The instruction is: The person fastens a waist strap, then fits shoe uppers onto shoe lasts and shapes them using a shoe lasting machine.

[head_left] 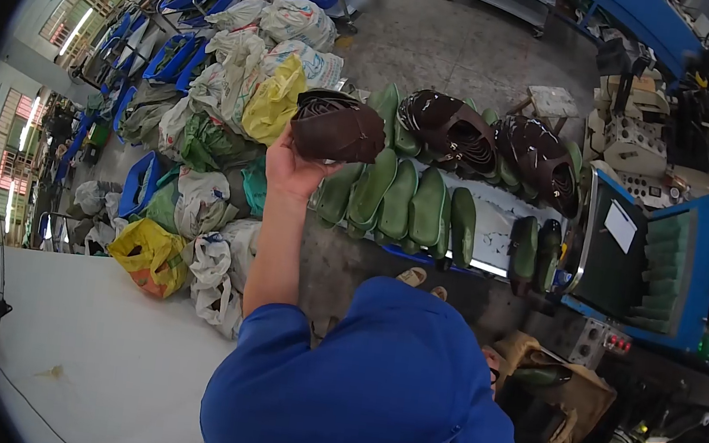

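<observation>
My left hand (293, 173) is raised at arm's length, its fingers closed around a bundle of dark brown leather shoe uppers (339, 130) nested in one another. The bundle is held over the left end of a long metal bench (494, 224). Just beyond and below it, green shoe lasts (398, 200) stand in rows on the bench. Two more stacks of brown uppers, one nearer (451, 129) and one farther right (540, 162), lie among the lasts. My right hand (492, 358) shows only as a sliver beside my blue shirt, near a brown cardboard box (592, 397); its fingers are hidden.
White sacks (303, 23) and yellow bags (277, 99) are piled on the left. Two dark-topped lasts (535, 251) stand at the bench's right end. A blue-framed machine (690, 269) and a control box with red digits (612, 343) are on the right. A white surface (112, 351) spreads lower left.
</observation>
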{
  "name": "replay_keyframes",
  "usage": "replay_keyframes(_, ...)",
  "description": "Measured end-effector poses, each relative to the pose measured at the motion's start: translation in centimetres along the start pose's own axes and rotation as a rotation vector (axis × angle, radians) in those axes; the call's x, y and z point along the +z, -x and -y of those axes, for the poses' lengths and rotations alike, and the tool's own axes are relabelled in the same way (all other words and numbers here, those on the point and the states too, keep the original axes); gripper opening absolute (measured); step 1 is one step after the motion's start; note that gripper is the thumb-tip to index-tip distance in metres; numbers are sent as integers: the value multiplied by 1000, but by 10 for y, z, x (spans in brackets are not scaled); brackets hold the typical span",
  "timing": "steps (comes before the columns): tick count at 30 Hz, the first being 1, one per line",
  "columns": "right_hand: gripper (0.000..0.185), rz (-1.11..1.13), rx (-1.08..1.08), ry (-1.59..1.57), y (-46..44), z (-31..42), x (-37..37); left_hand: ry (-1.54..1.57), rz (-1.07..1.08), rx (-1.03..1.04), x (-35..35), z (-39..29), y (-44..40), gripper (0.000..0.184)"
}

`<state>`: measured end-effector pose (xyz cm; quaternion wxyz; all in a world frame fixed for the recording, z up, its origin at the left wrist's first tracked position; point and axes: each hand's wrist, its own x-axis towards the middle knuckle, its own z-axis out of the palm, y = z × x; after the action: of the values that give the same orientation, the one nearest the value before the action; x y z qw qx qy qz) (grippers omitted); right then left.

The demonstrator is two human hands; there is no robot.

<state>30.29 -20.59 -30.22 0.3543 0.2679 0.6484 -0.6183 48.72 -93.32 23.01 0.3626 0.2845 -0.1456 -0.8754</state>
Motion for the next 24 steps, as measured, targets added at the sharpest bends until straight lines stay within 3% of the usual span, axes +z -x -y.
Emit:
replay_keyframes(2, 14, 233, -530, 265, -20, -22, -18, 52, -26, 5, 3, 4, -2, 52)
replay_keyframes(3, 14, 222, -534, 263, -19, -22, -20, 54, -20, -5, 4, 6, -2, 52)
replay_keyframes(5, 12, 233, -96, -166, -16, -27, -24, 84, -52, 56, 3, 9, 0, 53)
replay_keyframes(6, 7, 400, -28, -175, -19, -23, -36, 83, -22, 76, 3, 10, 2, 54)
replay_keyframes(7, 7, 395, -30, -178, -21, -27, -40, 83, -20, 70, 3, 10, 3, 54)
replay_keyframes(9, 9, 690, -207, -244, -25, -39, -41, 162, 59, 95, 6, 9, 8, 56)
replay_keyframes(10, 9, 691, -207, -246, -25, -43, -44, 160, 60, 95, 9, 9, 10, 56)
replay_keyframes(12, 22, 717, 201, -718, -23, -46, -46, 171, 93, 153, 15, 9, 15, 57)
replay_keyframes(16, 29, 457, 269, -721, -18, -42, -31, 176, 161, 182, 17, 10, 19, 58)
replay_keyframes(17, 28, 1005, 69, -907, -48, -63, -23, 202, 233, 177, 13, 10, 18, 58)
replay_keyframes(20, 27, 1059, 17, -840, -47, -55, -40, 234, 384, 170, 7, 12, 18, 59)
replay_keyframes(21, 25, 563, 173, -604, -25, -35, -40, 240, 461, 169, 6, 12, 18, 60)
replay_keyframes(22, 25, 565, 173, -603, -26, -35, -39, 240, 462, 170, 5, 12, 19, 60)
replay_keyframes(24, 16, 563, 413, -1090, -31, -36, -34, 208, 503, 212, 4, 12, 20, 59)
